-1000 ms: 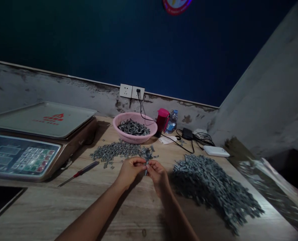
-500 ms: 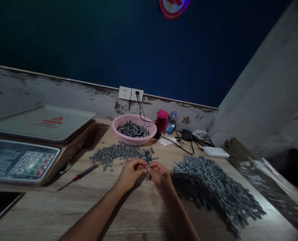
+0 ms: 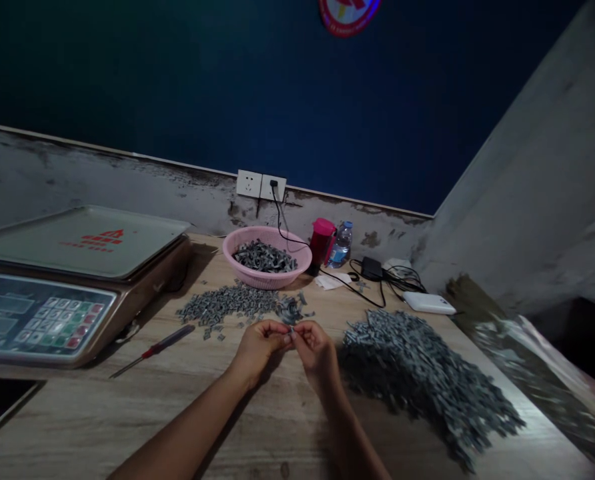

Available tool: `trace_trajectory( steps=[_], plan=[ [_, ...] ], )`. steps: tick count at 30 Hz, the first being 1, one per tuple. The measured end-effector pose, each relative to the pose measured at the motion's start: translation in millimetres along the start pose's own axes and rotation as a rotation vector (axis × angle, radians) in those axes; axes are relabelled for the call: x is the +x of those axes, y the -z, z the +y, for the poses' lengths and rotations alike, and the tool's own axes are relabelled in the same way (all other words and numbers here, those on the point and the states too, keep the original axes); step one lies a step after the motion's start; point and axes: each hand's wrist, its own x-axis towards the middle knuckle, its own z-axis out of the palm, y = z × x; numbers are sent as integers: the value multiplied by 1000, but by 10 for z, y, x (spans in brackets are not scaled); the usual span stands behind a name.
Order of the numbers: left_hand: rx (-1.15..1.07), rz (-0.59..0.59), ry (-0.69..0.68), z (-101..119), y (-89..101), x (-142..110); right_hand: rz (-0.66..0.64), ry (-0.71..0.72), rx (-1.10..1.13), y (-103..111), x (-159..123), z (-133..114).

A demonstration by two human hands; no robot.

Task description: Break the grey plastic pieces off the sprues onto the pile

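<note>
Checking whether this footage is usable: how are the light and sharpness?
Head view: dim, the dark blue wall fading nearly black at left; the left hand and right hand cast shadows on the light wooden table; the small grey metal piece between them is barely resolved; the shiny plastic sheet at right edge looks smeared.

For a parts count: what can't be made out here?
Head view:
- small grey piece between left hand and right hand: mostly hidden by fingers
- brown-cased digital scale's keypad: key labels too blurred
- black flat slab: cut off by lower-left edge
- shiny plastic sheet: cut off by right edge
</note>
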Motion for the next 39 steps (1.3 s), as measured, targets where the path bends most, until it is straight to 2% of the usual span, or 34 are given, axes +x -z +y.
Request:
trace_trajectory(
  steps=[10, 16, 18, 20, 22, 25, 27, 32, 39],
  plan=[
    [-74, -44, 23, -63, 14, -2, -3, 19, -35, -16, -15, 21],
    [-138, -50, 144, -24, 9, -20, 32, 123, -223, 3, -14, -34],
    [-152, -46, 178, 0, 11, -21, 39, 123, -203, 12, -9, -73],
    [-170, -38, 197, 28, 16, -15, 65, 51, -68, 24, -1, -107],
    [-199, -37, 193, 56, 22, -5, 64, -86, 147, 35, 3, -130],
    [-216, -53, 184, 81, 29, 7, -29, -300, 430, 33, -7, -145],
    [-215, -84, 177, 81, 27, 6, -88, -384, 519, 21, -19, -143],
    [-187, -182, 114, 49, 25, -8, -124, -431, 538, 17, -24, -126],
    [5, -295, -28, 32, 80, 33, -142, -429, 427, 68, -15, -131]
  ],
)
